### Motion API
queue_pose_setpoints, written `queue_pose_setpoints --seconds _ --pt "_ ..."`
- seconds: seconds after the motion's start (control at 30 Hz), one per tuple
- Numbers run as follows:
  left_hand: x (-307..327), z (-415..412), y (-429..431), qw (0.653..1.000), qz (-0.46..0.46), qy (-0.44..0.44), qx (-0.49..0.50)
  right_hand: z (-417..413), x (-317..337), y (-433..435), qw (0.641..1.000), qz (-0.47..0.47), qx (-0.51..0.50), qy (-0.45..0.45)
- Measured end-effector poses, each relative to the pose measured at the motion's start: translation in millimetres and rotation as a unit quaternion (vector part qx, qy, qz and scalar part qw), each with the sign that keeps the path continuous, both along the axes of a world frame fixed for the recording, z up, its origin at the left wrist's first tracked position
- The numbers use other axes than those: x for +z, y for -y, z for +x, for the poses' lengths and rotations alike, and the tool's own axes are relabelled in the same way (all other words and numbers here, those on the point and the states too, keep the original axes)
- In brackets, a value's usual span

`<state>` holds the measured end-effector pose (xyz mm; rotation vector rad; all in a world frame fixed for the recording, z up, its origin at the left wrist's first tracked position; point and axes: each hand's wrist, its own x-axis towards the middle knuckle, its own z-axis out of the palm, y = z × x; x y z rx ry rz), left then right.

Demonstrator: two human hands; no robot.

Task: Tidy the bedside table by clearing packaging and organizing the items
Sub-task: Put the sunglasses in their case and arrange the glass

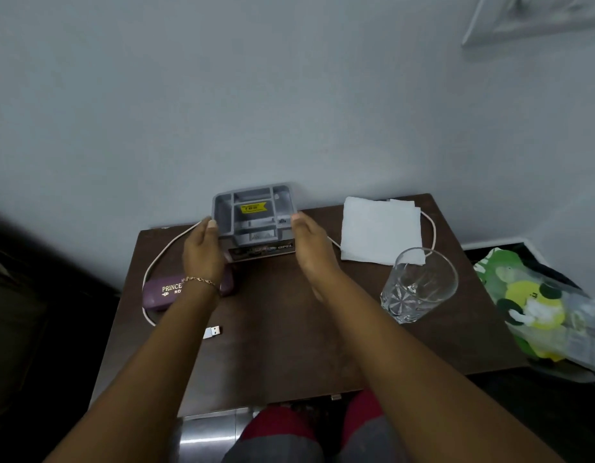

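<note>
A grey plastic organizer tray [254, 215] with several compartments and a yellow sticker stands at the back middle of the brown bedside table [282, 329]. It is tilted so that its inside faces me. My left hand [202, 252], with a thin bracelet at the wrist, presses on the tray's left side. My right hand [311, 248] presses on its right side. A printed label strip runs along the tray's lower edge between my hands.
A purple glasses case [159, 294] lies at the left, partly under my left wrist. A white cable [162, 253] loops around it, ending in a USB plug [213, 331]. A folded white tissue [379, 228], a glass tumbler [419, 285] and a green-and-yellow plastic bag [536, 309] sit on the right.
</note>
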<state>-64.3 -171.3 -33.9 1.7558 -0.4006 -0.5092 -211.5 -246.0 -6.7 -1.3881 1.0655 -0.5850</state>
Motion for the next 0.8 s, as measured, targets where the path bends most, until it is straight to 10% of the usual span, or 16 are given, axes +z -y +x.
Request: queue_pose_setpoints --seconds 0.8 --pt "16.1 -115.4 -148.0 0.991 -0.086 -0.099 0.011 -94.1 -10.0 -125.2 0.997 0.051 0.016 0.046"
